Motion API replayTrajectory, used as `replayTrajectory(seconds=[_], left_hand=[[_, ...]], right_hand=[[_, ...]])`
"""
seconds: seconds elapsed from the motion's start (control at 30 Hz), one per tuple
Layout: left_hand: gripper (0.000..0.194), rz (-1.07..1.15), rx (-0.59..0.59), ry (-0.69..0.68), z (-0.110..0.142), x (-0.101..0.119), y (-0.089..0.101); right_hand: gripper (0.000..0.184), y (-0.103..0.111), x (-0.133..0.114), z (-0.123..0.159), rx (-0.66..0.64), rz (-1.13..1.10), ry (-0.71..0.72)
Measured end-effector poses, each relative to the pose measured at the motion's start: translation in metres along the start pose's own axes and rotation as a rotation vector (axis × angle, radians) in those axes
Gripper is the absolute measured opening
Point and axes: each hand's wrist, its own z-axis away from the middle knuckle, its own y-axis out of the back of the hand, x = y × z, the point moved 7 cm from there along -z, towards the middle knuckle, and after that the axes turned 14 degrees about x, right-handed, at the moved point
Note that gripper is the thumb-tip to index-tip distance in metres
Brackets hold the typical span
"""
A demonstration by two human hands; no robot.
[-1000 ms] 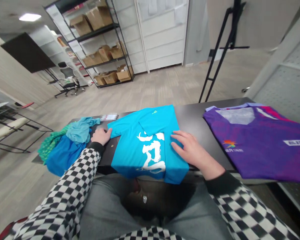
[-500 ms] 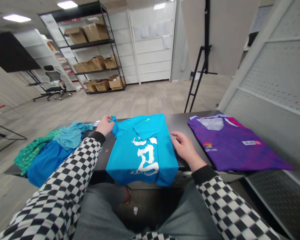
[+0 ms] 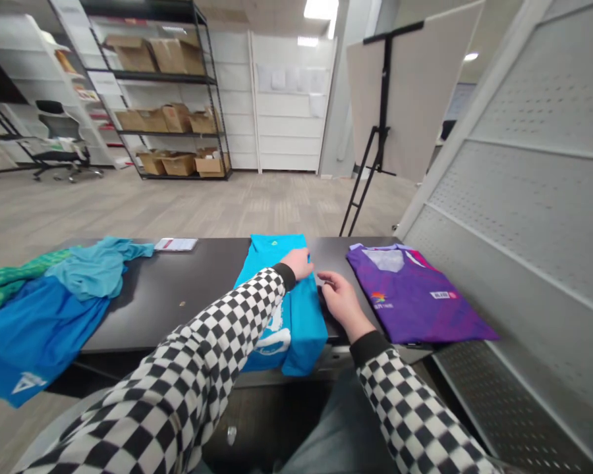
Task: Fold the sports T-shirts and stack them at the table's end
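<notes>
Cyan T-shirt [image 3: 304, 326] on the tabletop [image 3: 197, 309], lying lengthwise, collar end away from me, near end apparently lapping over the front edge. Shape is a narrow strip: one side folded in over the body, white print mostly covered, only a patch showing low down beside my sleeve. Step in hand, as I judge it: lengthwise fold of the tee.

My left hand [image 3: 297, 263] comes across from the checkered sleeve [image 3: 178, 375] and sits on top of the shirt, fingers curled down near the upper part of the fold. Looks pressed onto the cloth. Can't tell if it's pinching anything, fingertips hidden. My right hand [image 3: 340, 304]: fingers loosely curled, just beside the shirt's right edge, above the dark tabletop, holding nothing.

Next move calls for the fold edge staying flat and squared, then a crosswise fold to shorten the strip. Left hand's pressure matters here, since it keeps the layers aligned.

Around it: folded purple jersey [image 3: 415, 299] just past my right hand. Well apart on the left, a heap of blue shirt [image 3: 34, 336], pale teal cloth [image 3: 99, 268] and green patterned cloth [image 3: 10, 276]. White card [image 3: 175, 244] near the tabletop's far edge.
</notes>
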Motion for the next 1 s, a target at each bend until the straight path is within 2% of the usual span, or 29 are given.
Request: replayTrajectory(seconds=[0.07,0.1,0.2,0.27,0.3,0.4,0.47,0.6,0.77,0.87,1.0], left_hand=[[0.046,0.106,-0.011,0.026,0.005,-0.008,-0.005],[0.049,0.177,0.014,0.050,0.005,-0.017,0.001],[0.039,0.289,0.206,0.094,-0.003,-0.064,0.042],[0.032,0.170,0.318,0.063,-0.005,-0.104,0.071],[0.031,0.074,0.324,0.044,-0.004,-0.124,0.080],[0.037,-0.161,0.232,0.024,0.011,-0.177,0.086],[0.040,-0.222,0.204,0.033,0.023,-0.200,0.083],[0.036,-0.254,0.256,0.079,0.029,-0.214,0.080],[0.052,-0.197,0.311,0.203,0.001,-0.219,0.083],[0.056,-0.190,0.320,0.231,-0.024,-0.225,0.080],[0.046,-0.218,0.271,0.156,-0.054,-0.232,0.068]], right_hand=[[0.042,-0.001,0.001,0.000,-0.013,0.019,0.018],[0.042,-0.002,0.000,0.001,-0.024,0.027,0.030],[0.043,-0.005,-0.007,0.004,-0.066,0.072,0.108],[0.045,-0.009,-0.016,0.008,-0.102,0.118,0.203],[0.046,-0.011,-0.021,0.011,-0.124,0.141,0.258],[0.049,-0.021,-0.032,0.019,-0.213,0.231,0.388],[0.051,-0.026,-0.034,0.023,-0.269,0.313,0.430],[0.051,-0.032,-0.036,0.032,-0.341,0.443,0.476],[0.058,-0.030,-0.029,0.026,-0.357,0.492,0.400],[0.053,-0.032,-0.028,-0.005,-0.335,0.479,0.356],[0.031,-0.053,-0.024,-0.078,-0.202,0.576,0.352]])
